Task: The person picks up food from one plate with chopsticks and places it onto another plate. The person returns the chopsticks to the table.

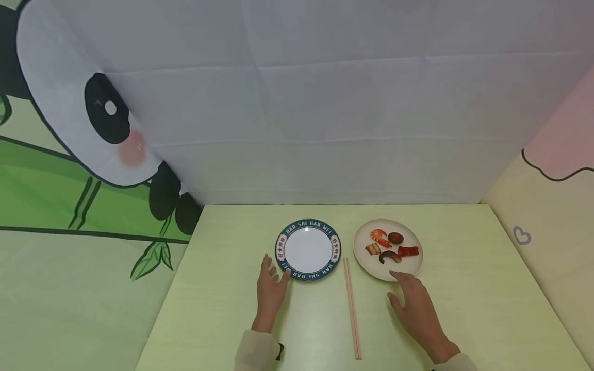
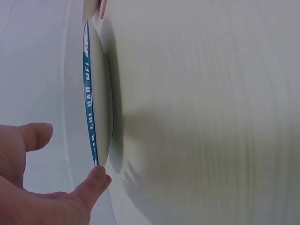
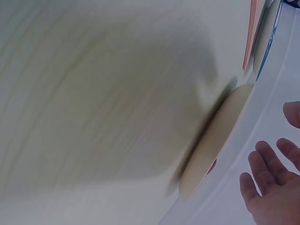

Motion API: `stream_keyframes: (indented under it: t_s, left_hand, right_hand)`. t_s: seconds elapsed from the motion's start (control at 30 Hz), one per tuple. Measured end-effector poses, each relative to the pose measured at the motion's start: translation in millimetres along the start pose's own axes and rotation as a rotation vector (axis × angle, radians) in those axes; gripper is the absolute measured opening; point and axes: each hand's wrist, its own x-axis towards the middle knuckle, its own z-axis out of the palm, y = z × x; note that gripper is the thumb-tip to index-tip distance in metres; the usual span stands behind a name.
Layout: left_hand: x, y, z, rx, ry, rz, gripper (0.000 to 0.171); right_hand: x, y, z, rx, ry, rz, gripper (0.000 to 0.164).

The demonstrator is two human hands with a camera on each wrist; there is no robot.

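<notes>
My left hand is at the lower left rim of a white plate with a dark green lettered border, its fingers relaxed and spread. In the left wrist view the fingertips come right up to that plate's edge. Over the near edge of a cream plate hovers my right hand, fingers loosely bent and holding nothing. On the cream plate lie a shrimp, a brown oval piece, a red strip, a curved dark brown slice and a small striped piece.
A pair of pink chopsticks lies lengthwise between the two plates on the pale yellow-green table. A white cloth wall stands behind the table's far edge, with printed cloths on the left and right sides.
</notes>
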Motion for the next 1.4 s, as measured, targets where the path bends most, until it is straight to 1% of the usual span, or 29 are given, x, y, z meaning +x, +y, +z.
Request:
stream_keyframes:
  t_s: [0.1, 0.3, 0.43, 0.57, 0.67, 0.87, 1.07, 1.13, 1.27, 1.4]
  left_hand:
    - [0.8, -0.4, 2.3, -0.029, 0.022, 0.0, 0.082]
    - [3.1, 0.6, 5.5, -0.109, 0.043, -0.046, 0.081]
    - [5.2, 0.8, 8.0, -0.148, 0.049, -0.066, 0.082]
    - [5.7, -1.1, 10.1, -0.161, 0.052, -0.071, 0.081]
    - [6.1, -1.6, 11.7, -0.165, 0.052, -0.073, 0.082]
    - [8.0, -2.2, 15.6, -0.161, 0.063, -0.072, 0.08]
    - [8.0, -0.5, 17.3, -0.14, 0.072, -0.068, 0.079]
    - [8.5, -0.1, 18.0, -0.129, 0.077, -0.068, 0.078]
    - [9.3, 0.1, 19.6, -0.101, 0.086, -0.062, 0.078]
    - [10.4, -0.9, 20.2, -0.101, 0.095, -0.07, 0.078]
  right_hand:
    - [-0.2, -5.5, 4.5, 0.01, 0.008, -0.027, 0.053]
    - [0.0, -11.5, 12.9, 0.022, 0.004, -0.046, 0.054]
    - [-0.1, -12.8, 18.9, 0.014, -0.017, -0.056, 0.055]
    - [-0.1, -13.3, 23.7, 0.006, -0.07, -0.047, 0.054]
    - [0.8, -14.1, 26.5, 0.007, -0.102, -0.045, 0.054]
    - [3.2, -18.5, 30.6, 0.016, -0.127, -0.065, 0.054]
    - [5.3, -22.6, 32.7, 0.004, -0.121, -0.101, 0.053]
    - [5.8, -24.2, 32.8, 0.008, -0.133, -0.095, 0.053]
    - [7.2, -27.2, 33.8, 0.02, -0.184, -0.058, 0.051]
    - [8.5, -28.5, 37.3, 0.028, -0.214, -0.043, 0.051]
